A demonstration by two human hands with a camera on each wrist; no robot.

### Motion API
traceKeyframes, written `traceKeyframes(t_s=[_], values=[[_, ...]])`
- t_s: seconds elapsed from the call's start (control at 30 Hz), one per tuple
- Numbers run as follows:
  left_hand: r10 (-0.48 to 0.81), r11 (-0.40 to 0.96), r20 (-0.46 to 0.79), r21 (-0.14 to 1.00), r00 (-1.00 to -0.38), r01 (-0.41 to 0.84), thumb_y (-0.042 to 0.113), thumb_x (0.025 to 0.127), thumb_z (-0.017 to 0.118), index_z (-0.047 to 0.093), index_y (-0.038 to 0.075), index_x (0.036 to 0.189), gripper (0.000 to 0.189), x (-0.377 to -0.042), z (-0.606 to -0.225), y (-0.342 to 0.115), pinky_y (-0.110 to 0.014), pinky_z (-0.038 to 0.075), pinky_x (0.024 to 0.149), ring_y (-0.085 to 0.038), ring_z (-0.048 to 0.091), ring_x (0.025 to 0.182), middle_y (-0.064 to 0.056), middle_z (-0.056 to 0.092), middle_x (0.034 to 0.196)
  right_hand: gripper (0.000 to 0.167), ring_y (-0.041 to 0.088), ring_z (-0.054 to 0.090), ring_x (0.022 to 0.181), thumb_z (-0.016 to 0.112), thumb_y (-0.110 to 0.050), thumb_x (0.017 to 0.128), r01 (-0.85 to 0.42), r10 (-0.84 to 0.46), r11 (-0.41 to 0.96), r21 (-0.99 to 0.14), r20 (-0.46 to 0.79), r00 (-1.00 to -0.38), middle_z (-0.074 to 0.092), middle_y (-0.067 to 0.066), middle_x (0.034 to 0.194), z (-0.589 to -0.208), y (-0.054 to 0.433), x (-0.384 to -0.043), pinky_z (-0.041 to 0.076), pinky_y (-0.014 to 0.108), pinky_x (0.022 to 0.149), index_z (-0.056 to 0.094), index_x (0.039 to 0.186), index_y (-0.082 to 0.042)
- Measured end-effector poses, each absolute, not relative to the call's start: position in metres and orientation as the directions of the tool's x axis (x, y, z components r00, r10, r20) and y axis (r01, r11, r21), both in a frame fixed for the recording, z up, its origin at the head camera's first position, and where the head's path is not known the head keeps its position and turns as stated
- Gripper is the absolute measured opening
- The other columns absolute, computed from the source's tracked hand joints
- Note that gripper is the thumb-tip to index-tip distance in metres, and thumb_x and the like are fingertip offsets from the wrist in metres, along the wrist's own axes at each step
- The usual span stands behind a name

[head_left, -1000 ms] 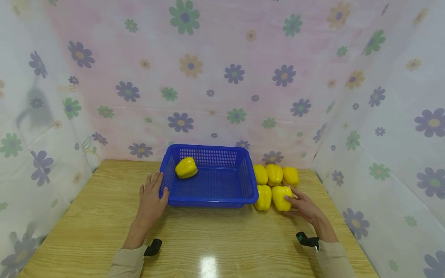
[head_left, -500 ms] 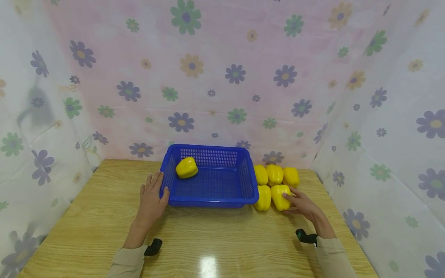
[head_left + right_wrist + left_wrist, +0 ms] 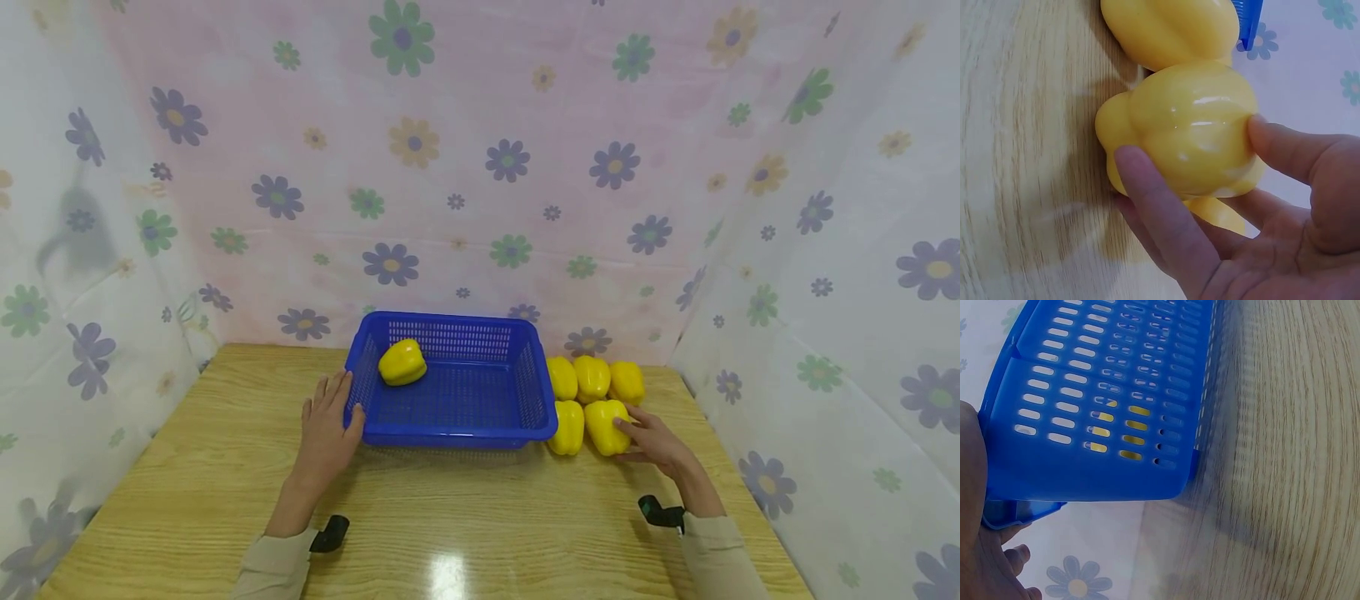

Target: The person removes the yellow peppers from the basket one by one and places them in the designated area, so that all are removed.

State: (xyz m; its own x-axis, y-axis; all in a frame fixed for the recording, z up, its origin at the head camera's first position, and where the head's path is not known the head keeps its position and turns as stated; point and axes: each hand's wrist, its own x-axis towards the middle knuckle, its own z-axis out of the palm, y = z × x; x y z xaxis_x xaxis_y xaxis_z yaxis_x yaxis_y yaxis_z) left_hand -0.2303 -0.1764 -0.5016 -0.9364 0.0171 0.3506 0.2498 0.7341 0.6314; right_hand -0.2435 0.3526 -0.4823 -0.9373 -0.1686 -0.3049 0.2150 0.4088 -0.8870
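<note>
A yellow bell pepper (image 3: 608,427) stands on the wooden table at the front right end of a group of similar peppers. My right hand (image 3: 658,444) holds it from its right side, thumb and fingers spread around it. In the right wrist view the thumb presses one side of the pepper (image 3: 1191,131) and a fingertip lies across its front. My left hand (image 3: 327,433) rests with fairly straight fingers at the left rim of a blue plastic basket (image 3: 450,436). One yellow pepper (image 3: 402,363) lies inside the basket, toward its back left.
Beside the basket's right wall, another pepper (image 3: 567,428) touches the held one's neighbourhood, with a back row of peppers (image 3: 592,379) behind. A flowered cloth (image 3: 465,208) closes off the table's back and sides. Bare wood (image 3: 480,508) stretches in front of the basket.
The pepper at my right hand has shifted slightly left and tilted a little, and the right hand moved with it. The left hand and the basket stay where they were.
</note>
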Motion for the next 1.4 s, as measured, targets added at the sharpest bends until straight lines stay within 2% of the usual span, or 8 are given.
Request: traceKeyframes(t_s=[0.37, 0.73, 0.87, 0.97, 1.03, 1.2, 1.4], values=[[0.024, 0.741, 0.36, 0.62, -0.933, 0.258, 0.018, 0.104, 0.047, 0.032, -0.005, 0.157, 0.059, -0.231, -0.501, -0.175, -0.076, 0.008, 0.114, -0.052, 0.013, 0.152, -0.026, 0.029, 0.163, 0.075, 0.043, 0.052, 0.129, 0.044, -0.03, 0.11, 0.225, -0.156, 0.393, -0.892, -0.305, -0.939, 0.025, 0.041, 0.153, -0.489, 0.349, -0.243, 0.059, 0.041, 0.09, 0.003, 0.16, 0.008], [0.024, 0.735, 0.331, 0.633, -0.943, 0.241, 0.02, 0.105, 0.046, 0.03, -0.003, 0.158, 0.06, -0.232, -0.503, -0.177, -0.075, 0.005, 0.116, -0.05, 0.01, 0.154, -0.023, 0.026, 0.165, 0.069, 0.032, 0.062, 0.118, 0.048, -0.033, 0.109, 0.194, -0.142, 0.423, -0.885, -0.276, -0.95, 0.041, 0.037, 0.146, -0.489, 0.349, -0.237, 0.059, 0.042, 0.091, 0.023, 0.157, 0.01], [0.023, 0.734, 0.331, 0.635, -0.943, 0.241, 0.02, 0.105, 0.046, 0.03, -0.003, 0.158, 0.06, -0.232, -0.503, -0.177, -0.075, 0.005, 0.116, -0.048, 0.008, 0.154, -0.023, 0.026, 0.165, 0.071, 0.031, 0.063, 0.117, 0.046, -0.034, 0.11, 0.185, -0.142, 0.447, -0.875, -0.274, -0.951, 0.041, 0.039, 0.145, -0.488, 0.35, -0.235, 0.059, 0.043, 0.091, 0.019, 0.157, 0.012], [0.022, 0.732, 0.337, 0.635, -0.941, 0.245, 0.02, 0.105, 0.047, 0.031, -0.003, 0.158, 0.06, -0.232, -0.503, -0.177, -0.075, 0.005, 0.116, -0.048, 0.009, 0.154, -0.023, 0.027, 0.165, 0.074, 0.037, 0.063, 0.117, 0.044, -0.036, 0.11, 0.197, -0.114, 0.478, -0.856, -0.283, -0.952, 0.038, 0.041, 0.148, -0.484, 0.35, -0.234, 0.059, 0.043, 0.09, 0.013, 0.158, 0.011], [0.024, 0.732, 0.341, 0.634, -0.94, 0.248, 0.02, 0.105, 0.047, 0.031, -0.003, 0.158, 0.06, -0.232, -0.503, -0.177, -0.075, 0.006, 0.115, -0.049, 0.009, 0.154, -0.023, 0.027, 0.165, 0.077, 0.045, 0.059, 0.122, 0.043, -0.038, 0.11, 0.201, -0.098, 0.511, -0.836, -0.288, -0.952, 0.032, 0.043, 0.151, -0.48, 0.349, -0.232, 0.059, 0.044, 0.091, 0.008, 0.159, 0.011], [0.025, 0.729, 0.337, 0.638, -0.941, 0.248, 0.019, 0.105, 0.047, 0.031, -0.004, 0.157, 0.06, -0.231, -0.504, -0.177, -0.076, 0.005, 0.115, -0.05, 0.009, 0.154, -0.024, 0.027, 0.165, 0.085, 0.059, 0.035, 0.139, 0.042, -0.044, 0.109, 0.186, -0.055, 0.607, -0.773, -0.274, -0.96, 0.012, 0.046, 0.156, -0.467, 0.347, -0.228, 0.056, 0.05, 0.096, 0.0, 0.159, 0.011], [0.025, 0.731, 0.332, 0.637, -0.943, 0.244, 0.019, 0.105, 0.047, 0.031, -0.003, 0.158, 0.06, -0.231, -0.504, -0.177, -0.075, 0.005, 0.115, -0.049, 0.008, 0.154, -0.023, 0.026, 0.165, 0.09, 0.06, 0.023, 0.143, 0.043, -0.052, 0.106, 0.13, -0.018, 0.697, -0.705, -0.198, -0.98, 0.006, 0.041, 0.161, -0.448, 0.333, -0.219, 0.041, 0.065, 0.108, 0.001, 0.16, 0.007]])
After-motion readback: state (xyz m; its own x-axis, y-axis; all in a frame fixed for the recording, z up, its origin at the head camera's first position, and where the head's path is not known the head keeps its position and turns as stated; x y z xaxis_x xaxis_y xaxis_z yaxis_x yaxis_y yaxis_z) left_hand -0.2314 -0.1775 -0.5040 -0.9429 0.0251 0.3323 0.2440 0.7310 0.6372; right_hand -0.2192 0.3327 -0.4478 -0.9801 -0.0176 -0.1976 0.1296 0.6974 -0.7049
